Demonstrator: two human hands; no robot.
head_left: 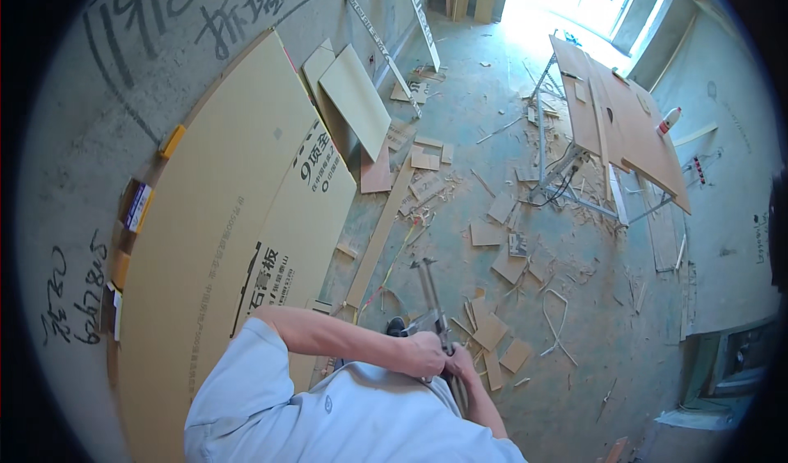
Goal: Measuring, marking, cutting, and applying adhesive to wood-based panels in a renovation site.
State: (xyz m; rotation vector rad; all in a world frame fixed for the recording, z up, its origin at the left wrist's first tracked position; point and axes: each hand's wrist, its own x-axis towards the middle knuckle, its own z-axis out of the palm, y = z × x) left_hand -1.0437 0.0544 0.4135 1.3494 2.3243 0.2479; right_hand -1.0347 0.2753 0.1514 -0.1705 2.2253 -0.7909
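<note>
In front of my body I hold a long, narrow grey metal tool; its exact kind does not show. It points up and away from me, with its slim far end above the debris-strewn floor. My left hand is closed at the left side of its near end, the forearm crossing my light shirt. My right hand is closed around the dark lower part, close beside the left. The fingers partly hide what each one grips. One dark shoe shows just left of the tool.
Large tan boards lean along the left wall, with smaller panels beyond. Wood offcuts, strips and shavings litter the floor. At the right stands a metal-legged worktable bearing a bottle; cables hang below it.
</note>
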